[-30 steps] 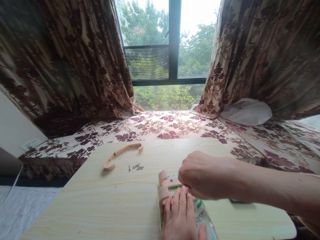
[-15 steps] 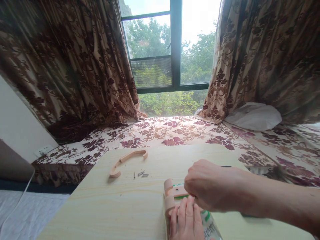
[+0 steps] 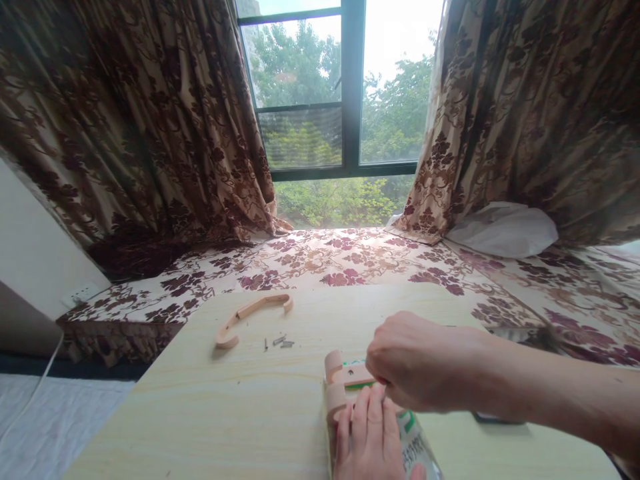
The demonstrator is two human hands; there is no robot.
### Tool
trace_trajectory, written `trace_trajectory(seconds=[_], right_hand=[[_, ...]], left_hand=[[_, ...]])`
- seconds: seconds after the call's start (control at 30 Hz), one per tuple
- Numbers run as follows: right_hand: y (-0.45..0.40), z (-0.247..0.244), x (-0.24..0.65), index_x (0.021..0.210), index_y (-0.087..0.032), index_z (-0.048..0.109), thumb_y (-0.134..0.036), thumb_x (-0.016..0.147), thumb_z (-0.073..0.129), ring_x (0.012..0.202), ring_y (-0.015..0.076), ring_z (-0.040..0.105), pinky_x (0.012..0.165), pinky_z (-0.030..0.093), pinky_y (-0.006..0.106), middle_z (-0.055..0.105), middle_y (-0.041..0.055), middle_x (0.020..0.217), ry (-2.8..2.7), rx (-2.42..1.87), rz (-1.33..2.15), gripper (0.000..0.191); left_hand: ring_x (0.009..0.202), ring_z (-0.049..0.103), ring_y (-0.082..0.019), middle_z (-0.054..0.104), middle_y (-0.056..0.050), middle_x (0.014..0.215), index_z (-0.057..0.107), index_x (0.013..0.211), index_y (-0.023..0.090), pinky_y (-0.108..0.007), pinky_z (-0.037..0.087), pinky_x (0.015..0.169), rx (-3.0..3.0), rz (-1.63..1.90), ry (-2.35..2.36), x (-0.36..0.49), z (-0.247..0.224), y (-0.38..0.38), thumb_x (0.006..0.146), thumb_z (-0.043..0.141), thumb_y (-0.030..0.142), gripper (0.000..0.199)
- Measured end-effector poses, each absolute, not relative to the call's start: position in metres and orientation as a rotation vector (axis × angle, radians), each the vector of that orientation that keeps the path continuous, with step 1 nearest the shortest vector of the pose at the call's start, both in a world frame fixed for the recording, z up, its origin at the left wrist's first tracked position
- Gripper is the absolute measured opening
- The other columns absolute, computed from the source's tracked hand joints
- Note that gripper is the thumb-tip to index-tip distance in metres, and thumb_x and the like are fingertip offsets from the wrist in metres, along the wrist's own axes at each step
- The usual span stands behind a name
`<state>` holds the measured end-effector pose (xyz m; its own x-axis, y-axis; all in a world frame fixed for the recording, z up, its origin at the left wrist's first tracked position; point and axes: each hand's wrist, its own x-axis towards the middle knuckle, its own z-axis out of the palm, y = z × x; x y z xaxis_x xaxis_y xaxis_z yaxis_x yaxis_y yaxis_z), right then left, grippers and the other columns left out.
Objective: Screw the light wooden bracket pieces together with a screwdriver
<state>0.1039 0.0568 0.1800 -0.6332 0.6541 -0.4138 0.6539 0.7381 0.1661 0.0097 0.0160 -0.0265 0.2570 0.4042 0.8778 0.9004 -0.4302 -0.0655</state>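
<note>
"Since things look busy, how far along is this?"

"Midway, I'd judge: two peach-coloured, hook-ended wooden pieces (image 3: 337, 399) lie on green-printed packaging (image 3: 417, 453); a third curved piece (image 3: 256, 307) and slim grey metal bits (image 3: 286, 345) lie apart."

"Where exactly?"

"The left hand (image 3: 371, 433) lies flat over the nearer piece; the right hand (image 3: 405, 363), fisted, its contents indistinct, covers the farther's right end."
</note>
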Motion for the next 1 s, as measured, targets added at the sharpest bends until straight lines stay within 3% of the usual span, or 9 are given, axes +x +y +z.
trace_trajectory(seconds=[0.1,0.4,0.6,0.73,0.83,1.0], right_hand=[[0.057,0.179,0.104,0.082,-0.014,0.074,-0.012,0.075,0.059,0.056,0.0150,0.058,0.044,0.025,0.026,0.072,0.0112,0.073,2.481,0.985,0.009,0.016],[0.059,0.172,0.106,0.075,-0.014,0.073,-0.014,0.072,0.061,0.053,0.0149,0.056,0.044,0.024,0.027,0.070,0.0099,0.067,2.530,1.017,0.035,0.012],[0.059,0.175,0.113,0.082,-0.016,0.071,-0.013,0.069,0.064,0.054,0.0155,0.055,0.045,0.025,0.028,0.069,0.0080,0.068,2.592,1.033,-0.005,0.016],[0.059,0.177,0.122,0.095,-0.018,0.069,-0.006,0.065,0.064,0.057,0.0151,0.053,0.047,0.029,0.027,0.069,0.0076,0.080,2.686,1.038,-0.074,0.033],[0.059,0.174,0.125,0.085,-0.019,0.069,-0.002,0.068,0.059,0.055,0.0135,0.050,0.048,0.030,0.027,0.068,0.0064,0.079,2.803,1.024,-0.065,0.026],[0.058,0.172,0.118,0.077,-0.015,0.069,-0.010,0.073,0.060,0.053,0.0137,0.052,0.046,0.027,0.027,0.068,0.0079,0.070,2.708,1.040,-0.020,0.012]], left_hand=[[0.085,0.059,-0.016,0.071,-0.001,0.086,0.065,0.083,0.020,-0.036,0.038,0.078,-1.955,-1.088,-1.227,0.011,-0.023,0.015,0.093,0.008,0.052,0.066],[0.087,0.060,-0.016,0.071,-0.003,0.089,0.066,0.084,0.019,-0.035,0.039,0.080,-1.972,-1.067,-1.242,0.011,-0.022,0.013,0.092,0.010,0.053,0.066],[0.092,0.059,-0.020,0.070,-0.005,0.095,0.065,0.093,0.017,-0.038,0.040,0.084,-1.984,-0.994,-1.194,0.011,-0.028,0.012,0.080,0.035,0.043,0.042],[0.088,0.059,-0.020,0.071,-0.005,0.094,0.066,0.094,0.017,-0.038,0.039,0.081,-1.982,-0.933,-1.132,0.004,-0.018,0.013,0.080,0.035,0.043,0.042],[0.088,0.058,-0.019,0.070,-0.004,0.097,0.065,0.097,0.016,-0.037,0.038,0.081,-2.051,-0.834,-1.021,-0.005,-0.014,0.015,0.081,0.038,0.047,0.044],[0.092,0.058,-0.020,0.070,-0.004,0.098,0.065,0.101,0.017,-0.037,0.036,0.083,-2.100,-0.762,-1.010,-0.011,-0.018,0.016,0.081,0.041,0.053,0.047]])
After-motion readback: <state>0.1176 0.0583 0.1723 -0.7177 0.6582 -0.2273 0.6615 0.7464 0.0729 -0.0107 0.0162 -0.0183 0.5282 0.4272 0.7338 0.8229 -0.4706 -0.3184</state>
